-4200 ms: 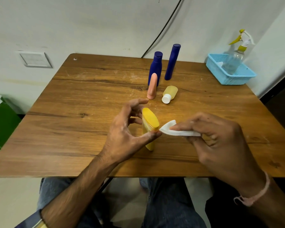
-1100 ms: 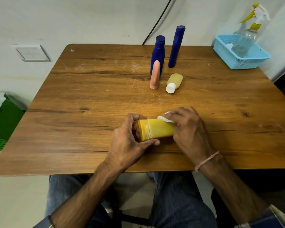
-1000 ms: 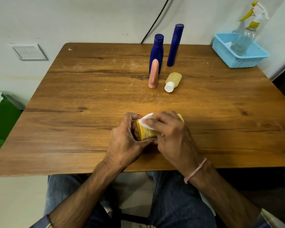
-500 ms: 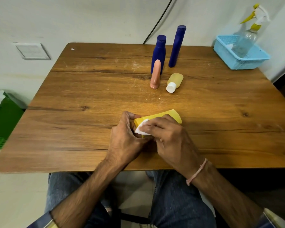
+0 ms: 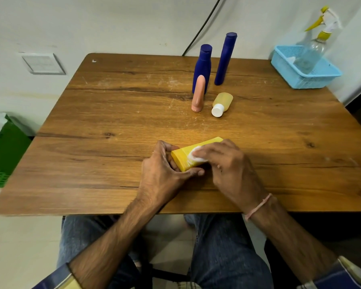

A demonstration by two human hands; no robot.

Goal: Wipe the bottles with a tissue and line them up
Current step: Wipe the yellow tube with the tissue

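A yellow bottle (image 5: 182,158) lies on its side near the front of the wooden table (image 5: 113,122). My left hand (image 5: 162,176) grips its cap end. My right hand (image 5: 227,165) presses a white tissue (image 5: 194,156) onto the bottle's top face. Farther back stand two dark blue bottles, a shorter one (image 5: 202,67) and a taller one (image 5: 224,58). A slim peach bottle (image 5: 198,93) stands in front of the shorter one. A small pale yellow bottle with a white cap (image 5: 221,104) lies on its side beside the peach one.
A light blue basket (image 5: 304,78) sits at the table's back right corner with a clear spray bottle (image 5: 313,51) in it. A black cable (image 5: 202,28) runs down the wall behind the table. A green crate (image 5: 2,155) is on the floor at left.
The yellow bottle went from upright in my left hand to lying across the table. My right hand's tissue slid left along it to near the cap end, then back slightly right.
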